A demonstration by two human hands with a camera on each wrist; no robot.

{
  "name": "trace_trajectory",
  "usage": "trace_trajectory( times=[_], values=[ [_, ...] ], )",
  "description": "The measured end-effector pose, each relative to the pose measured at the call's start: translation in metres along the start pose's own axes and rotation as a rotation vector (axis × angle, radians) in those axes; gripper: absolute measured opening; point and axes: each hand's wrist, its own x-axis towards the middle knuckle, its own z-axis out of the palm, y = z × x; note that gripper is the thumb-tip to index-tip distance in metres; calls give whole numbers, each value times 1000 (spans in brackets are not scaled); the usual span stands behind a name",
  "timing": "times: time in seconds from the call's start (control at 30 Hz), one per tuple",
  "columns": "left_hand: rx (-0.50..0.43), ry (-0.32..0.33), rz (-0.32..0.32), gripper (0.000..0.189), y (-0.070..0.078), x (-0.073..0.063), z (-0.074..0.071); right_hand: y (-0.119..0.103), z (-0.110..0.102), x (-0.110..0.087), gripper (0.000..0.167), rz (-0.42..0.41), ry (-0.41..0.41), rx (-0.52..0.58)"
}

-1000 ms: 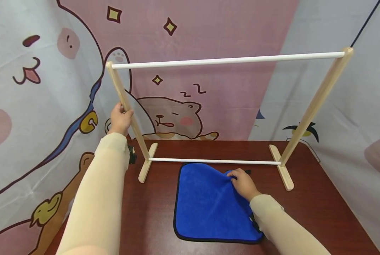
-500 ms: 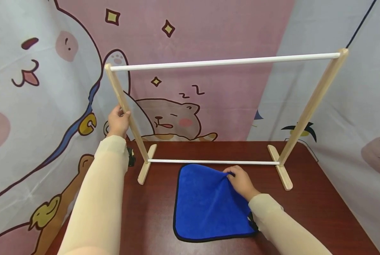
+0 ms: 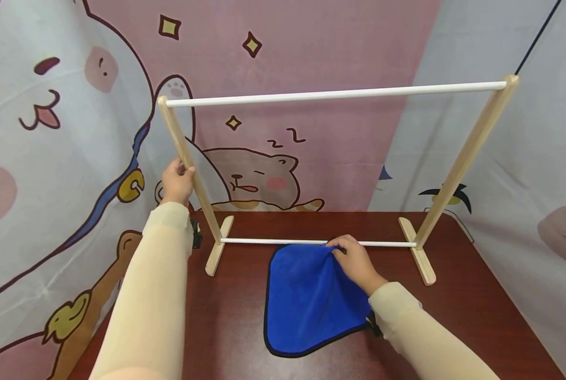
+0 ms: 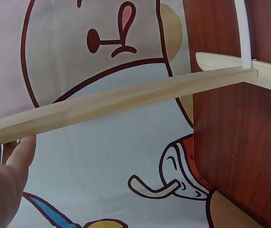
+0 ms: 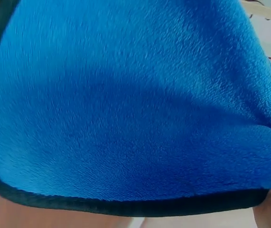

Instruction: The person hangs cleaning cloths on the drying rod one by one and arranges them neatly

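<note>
My left hand (image 3: pixel 177 182) grips the left upright (image 3: pixel 188 158) of a wooden rack about halfway up; in the left wrist view its fingers (image 4: pixel 23 154) wrap the wood from below. A blue towel (image 3: pixel 306 295) with black edging hangs from my right hand (image 3: pixel 356 261), which pinches it near its upper edge. The hand and the towel's top overlap the rack's white lower rod (image 3: pixel 264 241) in the head view. Cloth fills most of the right wrist view, where the towel (image 5: pixel 126 118) hides much of the hand.
The rack's white top rod (image 3: pixel 335 95) spans between both uprights, with the right upright (image 3: pixel 468 158) on its own wooden foot (image 3: pixel 422 264). All stands on a dark red-brown table (image 3: pixel 235 327). Cartoon-printed fabric (image 3: pixel 335 158) encloses the back and sides.
My right hand has lifted the towel and moved it slightly left and toward the rack, so its lower right edge has drawn up. The left hand keeps its grip on the upright.
</note>
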Motion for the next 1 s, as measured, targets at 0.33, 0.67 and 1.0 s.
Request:
trace_trajectory(
  times=[0.33,0.67,1.0],
  values=[
    [20,1,13,50,-5,5,-3,-36,-17,17,18,-129,62,0],
    [67,5,50,47,-2,0,-1,-59,-38,25,21,-161,118,-6],
    [50,-12,51,48,-2,-2,-2,-74,-54,33,22,-235,214,-23]
  ],
)
